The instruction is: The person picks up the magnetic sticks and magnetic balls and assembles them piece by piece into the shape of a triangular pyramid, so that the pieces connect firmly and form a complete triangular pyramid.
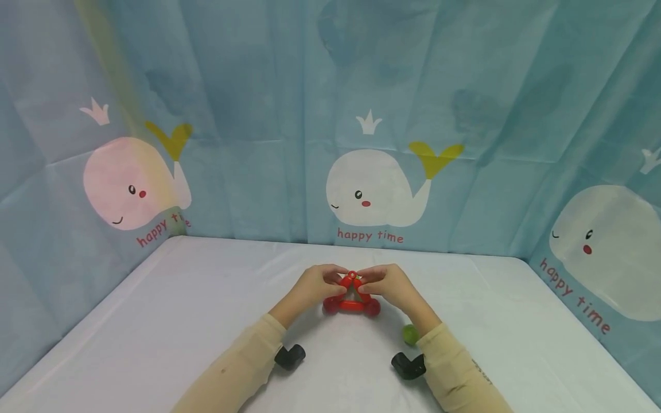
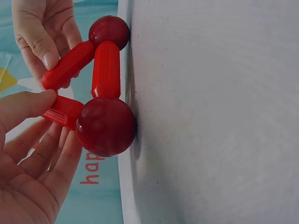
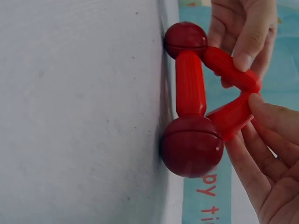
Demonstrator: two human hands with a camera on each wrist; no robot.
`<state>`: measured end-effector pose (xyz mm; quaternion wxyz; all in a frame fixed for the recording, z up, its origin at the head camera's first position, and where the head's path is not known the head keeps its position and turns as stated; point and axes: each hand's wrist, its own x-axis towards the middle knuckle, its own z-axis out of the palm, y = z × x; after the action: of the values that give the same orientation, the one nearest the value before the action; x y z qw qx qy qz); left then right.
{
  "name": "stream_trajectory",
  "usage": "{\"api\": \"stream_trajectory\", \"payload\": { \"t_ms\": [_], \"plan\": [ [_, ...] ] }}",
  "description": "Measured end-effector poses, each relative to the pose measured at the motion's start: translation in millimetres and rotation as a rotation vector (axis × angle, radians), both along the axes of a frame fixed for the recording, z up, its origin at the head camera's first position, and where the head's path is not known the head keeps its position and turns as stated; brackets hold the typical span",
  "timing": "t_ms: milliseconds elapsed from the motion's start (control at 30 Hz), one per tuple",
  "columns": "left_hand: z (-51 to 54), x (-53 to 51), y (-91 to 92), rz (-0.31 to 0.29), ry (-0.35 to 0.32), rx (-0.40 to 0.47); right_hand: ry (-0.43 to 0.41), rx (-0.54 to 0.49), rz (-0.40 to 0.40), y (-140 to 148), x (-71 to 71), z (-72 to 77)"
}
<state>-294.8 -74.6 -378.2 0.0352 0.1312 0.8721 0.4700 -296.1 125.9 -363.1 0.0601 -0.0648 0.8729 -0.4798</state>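
Note:
Between the two hands stands a triangle of red toy rods [image 1: 351, 306] with dark red balls [image 2: 106, 127] at its two lower corners, which rest on the white table. The left hand [image 1: 316, 282] pinches the left slanting rod [image 2: 64, 112] between thumb and fingers. On the other side the right hand [image 1: 390, 282] pinches the right slanting rod [image 3: 233, 115] the same way. Both slanting rods lean together at the top, where a small red ring [image 1: 352, 275] shows between the fingertips. A bit of green peeks out behind the ring, mostly hidden.
A green ball [image 1: 410, 334] lies on the white table [image 1: 181, 321] beside the right forearm. One black curved piece [image 1: 290, 357] sits by the left sleeve, another black curved piece [image 1: 408, 366] by the right. A blue curtain with printed whales [image 1: 372, 189] hangs behind the table.

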Motion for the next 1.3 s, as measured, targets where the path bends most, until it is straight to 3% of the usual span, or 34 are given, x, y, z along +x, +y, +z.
{"api": "stream_trajectory", "payload": {
  "t_ms": [267,533,1300],
  "plan": [
    [-2.4,-0.2,0.4,-0.011,-0.013,0.025,0.024,0.014,-0.002,0.1,1.4,-3.2],
    [-7.4,-2.8,2.3,-0.008,-0.002,0.0,0.029,0.0,0.044,8.5,1.9,-4.5],
    [-4.8,0.0,1.9,0.009,-0.008,-0.031,-0.005,-0.031,0.071,9.1,-0.4,-8.3]
  ]
}}
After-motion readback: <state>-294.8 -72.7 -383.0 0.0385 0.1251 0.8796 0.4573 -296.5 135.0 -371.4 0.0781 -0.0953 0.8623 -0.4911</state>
